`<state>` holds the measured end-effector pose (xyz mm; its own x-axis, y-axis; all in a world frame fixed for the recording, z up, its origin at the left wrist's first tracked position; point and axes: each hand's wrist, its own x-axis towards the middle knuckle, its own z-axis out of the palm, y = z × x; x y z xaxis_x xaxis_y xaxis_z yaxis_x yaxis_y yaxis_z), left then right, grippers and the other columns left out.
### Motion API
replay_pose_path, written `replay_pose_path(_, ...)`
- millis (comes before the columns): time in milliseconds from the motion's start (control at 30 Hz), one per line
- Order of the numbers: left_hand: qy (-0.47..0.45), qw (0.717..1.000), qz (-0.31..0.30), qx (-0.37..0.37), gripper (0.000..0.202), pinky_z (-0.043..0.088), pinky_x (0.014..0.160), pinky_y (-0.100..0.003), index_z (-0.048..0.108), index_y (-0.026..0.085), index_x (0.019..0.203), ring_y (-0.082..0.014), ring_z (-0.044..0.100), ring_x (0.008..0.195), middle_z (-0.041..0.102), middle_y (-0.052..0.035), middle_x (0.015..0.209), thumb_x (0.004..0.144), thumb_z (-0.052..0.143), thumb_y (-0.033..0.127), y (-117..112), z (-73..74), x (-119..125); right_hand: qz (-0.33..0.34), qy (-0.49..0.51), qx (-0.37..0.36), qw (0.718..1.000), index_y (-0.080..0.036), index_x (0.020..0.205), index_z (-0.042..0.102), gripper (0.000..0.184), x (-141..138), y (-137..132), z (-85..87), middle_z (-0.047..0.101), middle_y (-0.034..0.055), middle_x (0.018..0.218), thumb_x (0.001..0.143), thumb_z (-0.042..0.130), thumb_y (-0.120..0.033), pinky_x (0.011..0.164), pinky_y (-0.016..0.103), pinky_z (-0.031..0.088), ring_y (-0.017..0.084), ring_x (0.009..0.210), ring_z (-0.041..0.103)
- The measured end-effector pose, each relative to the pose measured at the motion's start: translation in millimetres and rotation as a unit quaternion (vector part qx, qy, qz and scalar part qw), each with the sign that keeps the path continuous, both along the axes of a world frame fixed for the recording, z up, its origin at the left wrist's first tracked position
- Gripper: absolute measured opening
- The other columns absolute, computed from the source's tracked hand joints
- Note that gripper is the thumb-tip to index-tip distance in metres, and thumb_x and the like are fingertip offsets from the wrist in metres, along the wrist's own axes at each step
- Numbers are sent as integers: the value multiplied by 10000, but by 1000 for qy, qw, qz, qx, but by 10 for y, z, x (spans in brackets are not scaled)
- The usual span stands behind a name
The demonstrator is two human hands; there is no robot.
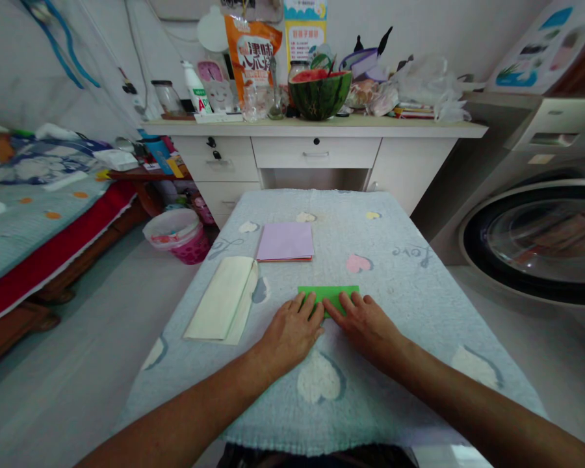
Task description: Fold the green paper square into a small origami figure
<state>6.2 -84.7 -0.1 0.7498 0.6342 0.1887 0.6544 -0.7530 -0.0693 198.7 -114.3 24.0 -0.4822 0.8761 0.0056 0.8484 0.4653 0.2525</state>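
A bright green sheet of paper [329,294] lies flat on the cloth-covered table, its visible part a narrow rectangle. My left hand [297,318] rests over its left end with the fingers stretched forward. On the right side of the same paper, my right hand [363,320] lies with fingers spread, pressing down on it. Both hands cover the paper's near edge in part. Beyond them sits a stack of square paper [285,241], lilac on top with a red edge showing beneath. A folded cream-coloured sheet [223,300] is to the left of my left hand.
The table wears a pale blue cloth [394,390] with heart prints. Behind it stands a white desk [316,153] carrying a cut watermelon [320,94], an orange snack bag [252,62] and bottles. A pink bin [180,237] and a bed flank the left; a washing machine [541,214] is right.
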Motion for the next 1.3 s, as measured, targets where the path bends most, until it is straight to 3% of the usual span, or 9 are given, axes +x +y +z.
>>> replay_pose_path(167, 2, 999, -26, -21, 514, 403, 1049, -431, 526, 129, 1298, -303, 449, 1326, 511, -160, 1412, 892, 578, 440, -4, 23, -123, -3, -35, 27, 999, -213, 1332, 467, 429, -64, -46, -45, 614, 173, 1064, 903, 469, -191, 671, 399, 442, 279, 821, 577)
replay_pose_path(400, 11, 992, -99, -75, 622, 294, 1126, -423, 369, 218, 1440, -262, 322, 1417, 358, -129, 1531, 910, 513, 511, 73, 17, -518, -7, -95, 44, 994, -290, 1521, 168, 680, -159, -108, -63, 619, 242, 1141, 916, 466, -200, 683, 435, 448, 318, 844, 623)
replay_pose_path(533, 17, 991, -111, -78, 565, 286, 1123, -409, 384, 236, 1434, -243, 342, 1406, 385, -99, 1522, 933, 494, 472, 81, 47, -695, -8, -110, 28, 993, -343, 1530, 82, 746, -197, -124, -95, 606, 244, 1203, 920, 490, -205, 718, 486, 463, 356, 930, 636)
replay_pose_path(633, 9, 991, -113, -76, 526, 298, 1115, -401, 430, 234, 1404, -235, 367, 1392, 421, -96, 1500, 936, 489, 468, 79, 49, -731, -18, -77, 12, 997, -379, 1521, 133, 736, -208, -130, -120, 600, 229, 1230, 914, 507, -194, 739, 518, 469, 374, 986, 625)
replay_pose_path(733, 1, 991, -110, -76, 503, 307, 1109, -410, 463, 235, 1378, -237, 375, 1386, 441, -90, 1487, 932, 499, 465, 80, 36, -720, -22, -15, -4, 1000, -406, 1480, 285, 656, -190, -143, -138, 570, 224, 1284, 907, 519, -187, 765, 558, 466, 397, 1039, 605)
replay_pose_path(867, -10, 991, -108, -79, 494, 321, 1098, -422, 487, 223, 1361, -250, 394, 1372, 459, -100, 1473, 926, 516, 455, 80, 41, -709, -19, 34, -15, 999, -373, 1417, 431, 567, -82, -186, -162, 522, 228, 1352, 895, 538, -181, 792, 577, 467, 435, 1132, 553)
replay_pose_path(1300, -2, 990, -110, -88, 495, 301, 1114, -423, 451, 242, 1394, -236, 372, 1386, 430, -90, 1495, 947, 465, 455, 104, -24, -741, -30, -41, 45, 998, -284, 1417, 428, 628, 637, -519, -159, 521, 218, 1351, 835, 539, -78, 819, 552, 476, 428, 1131, 551)
